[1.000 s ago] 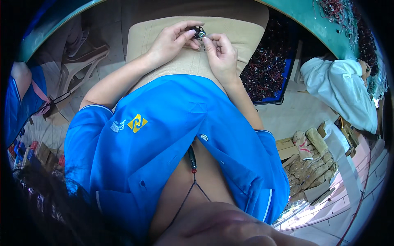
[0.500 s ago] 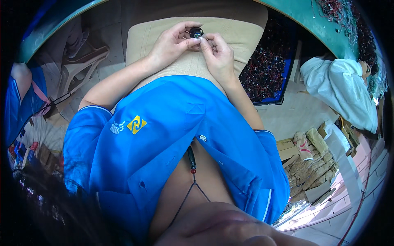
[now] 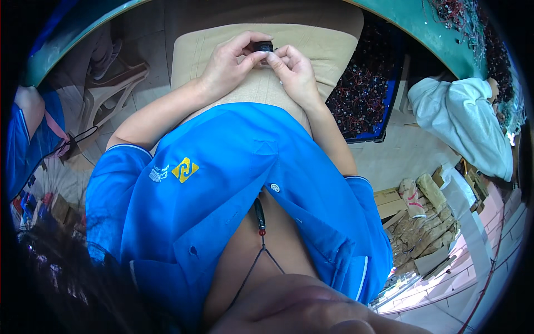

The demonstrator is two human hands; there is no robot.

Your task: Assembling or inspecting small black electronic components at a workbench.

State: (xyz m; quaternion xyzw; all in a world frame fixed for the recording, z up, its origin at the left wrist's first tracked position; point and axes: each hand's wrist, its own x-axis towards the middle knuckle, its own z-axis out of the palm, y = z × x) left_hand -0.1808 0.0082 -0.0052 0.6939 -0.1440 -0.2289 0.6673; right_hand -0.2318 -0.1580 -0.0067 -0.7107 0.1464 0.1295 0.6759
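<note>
- L hand (image 3: 227,62): thumb & pointer pinch a small black thing (image 3: 263,47), thumb on the near side, pointer on the far side. Other fingers are tucked in, so can't tell what they do.
- R hand (image 3: 298,75): fingers bent, thumb tip right by the near side of the black thing. Can't tell if thumb & pointer pinch a bit of it or just press on it, b/c the tips hide that spot.
- Where it is: the black thing is up b/w both hands, over the tan cloth (image 3: 196,47).
- Step now: looks like both hands are working on this 1 small thing, L as holder, R as helper. That's my guess.
- Next move prob. calls for a firm L pinch and a soft, careful R thumb, b/c the thing is tiny and could slip.
- Nearby: R of the lap, a blue tray (image 3: 391,94) full of little dark bits w/ red wires (image 3: 359,99).
- Up top: a green table (image 3: 425,33) w/ more wires (image 3: 457,15) on its R part.
- Far R: a co-worker's pale gray sleeve (image 3: 460,119).
</note>
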